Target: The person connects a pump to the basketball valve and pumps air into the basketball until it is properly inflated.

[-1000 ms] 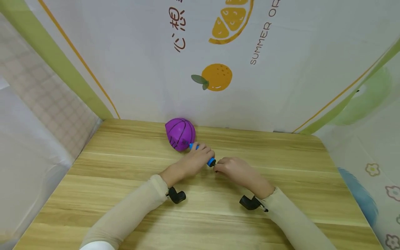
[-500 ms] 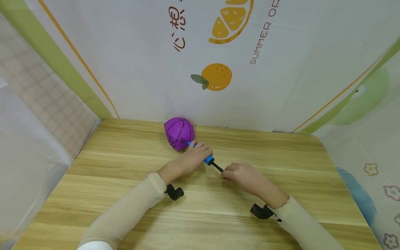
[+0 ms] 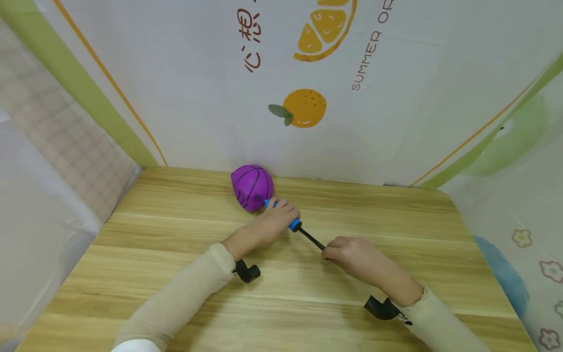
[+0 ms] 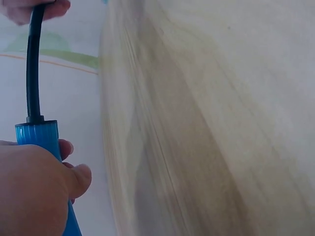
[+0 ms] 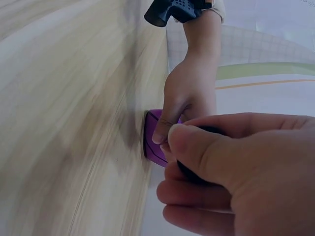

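A purple ball (image 3: 252,187) with black basketball lines sits at the back of the table, its left side caved in and angular. Against its lower right edge lies the tip of a blue hand pump (image 3: 294,224). My left hand (image 3: 268,226) grips the pump's blue barrel (image 4: 38,134). A long stretch of black rod (image 3: 311,238) sticks out of the barrel towards the right. At the rod's far end, my right hand (image 3: 358,256) holds the black handle (image 5: 194,172) between thumb and curled fingers. Most of the handle is hidden by that hand.
The wooden table (image 3: 220,313) ends at a white cloth backdrop (image 3: 198,122) with printed oranges, just behind the ball. Cloth hangs at both sides too. A black wrist camera (image 3: 248,272) juts from the left sleeve, another camera (image 3: 381,308) from the right one.
My right hand has drawn the handle away from the barrel, down and to the right, so more black rod shows. The left hand and the ball have hardly moved.
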`<state>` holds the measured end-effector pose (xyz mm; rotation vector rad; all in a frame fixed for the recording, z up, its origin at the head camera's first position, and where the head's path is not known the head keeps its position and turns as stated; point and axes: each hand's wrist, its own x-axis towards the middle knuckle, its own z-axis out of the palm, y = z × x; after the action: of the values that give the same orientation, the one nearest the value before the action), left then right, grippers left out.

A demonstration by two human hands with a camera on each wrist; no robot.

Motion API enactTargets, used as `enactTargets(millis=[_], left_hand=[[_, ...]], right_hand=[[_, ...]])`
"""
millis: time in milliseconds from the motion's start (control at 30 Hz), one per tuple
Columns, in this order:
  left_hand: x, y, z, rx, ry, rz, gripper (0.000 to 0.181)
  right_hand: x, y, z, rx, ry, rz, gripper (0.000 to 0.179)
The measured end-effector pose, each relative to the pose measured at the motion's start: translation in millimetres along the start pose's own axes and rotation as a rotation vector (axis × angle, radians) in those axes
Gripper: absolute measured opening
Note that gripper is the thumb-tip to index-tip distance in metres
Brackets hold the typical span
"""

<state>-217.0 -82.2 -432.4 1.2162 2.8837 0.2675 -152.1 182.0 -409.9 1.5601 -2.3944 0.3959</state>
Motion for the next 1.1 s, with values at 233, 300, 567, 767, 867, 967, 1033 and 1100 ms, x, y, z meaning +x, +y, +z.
enactTargets(millis=[233, 300, 567, 767, 867, 967, 1033, 1100], left_hand=[[-0.9, 4.6, 1.6, 0.036, -0.004, 0.005, 0.024], [-1.2, 5.6, 1.8, 0.049, -0.001, 0.005, 0.024], [-2.4, 8.8, 1.8, 0.054, 0.018, 0.02, 0.026], [-2.4, 4.5, 2.1, 0.06, -0.004, 0.02, 0.032], [-3.2, 0.1, 0.7, 0.053, 0.0, 0.02, 0.033], [-4.0, -3.7, -1.3, 0.056, 0.009, 0.019, 0.03], [-4.6, -5.7, -2.2, 0.059, 0.01, 0.02, 0.028], [-4.9, -7.3, -2.5, 0.057, 0.02, 0.027, 0.028]], right_hand=[[16.4, 6.0, 11.5, -0.016, -0.034, 0.012, 0.009], [22.3, 8.1, 14.6, -0.007, -0.042, 0.024, 0.008], [42.0, 13.4, 27.9, -0.022, -0.049, 0.041, 0.008], [45.2, 12.5, 31.8, -0.043, -0.038, 0.033, 0.008], [43.7, 10.9, 29.6, -0.045, -0.037, 0.032, 0.008], [38.4, 8.0, 24.6, -0.036, -0.031, 0.027, 0.01], [32.0, 5.8, 20.0, -0.027, -0.031, 0.023, 0.01], [24.1, 3.6, 15.1, -0.02, -0.035, 0.022, 0.01]])
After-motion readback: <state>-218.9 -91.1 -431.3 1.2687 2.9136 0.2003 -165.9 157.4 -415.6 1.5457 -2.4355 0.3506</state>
